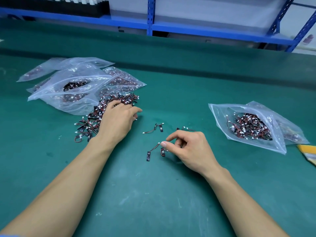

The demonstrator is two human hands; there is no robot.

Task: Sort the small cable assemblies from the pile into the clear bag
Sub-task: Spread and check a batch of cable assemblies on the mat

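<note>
Just beside right fingers, cable assembly, grip unclear, left fingers splayed on pile

Two hands, one pile of assemblies

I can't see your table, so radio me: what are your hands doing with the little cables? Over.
Left grip open on the pile. Right grip curled over loose cables, thumb at one plug, hold unclear. Clear bag at right, part filled.

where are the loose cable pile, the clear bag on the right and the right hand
cable pile (89,124), head view, its left part
clear bag (220,119), head view, bare left wall
right hand (191,147), head view, back of hand
</note>
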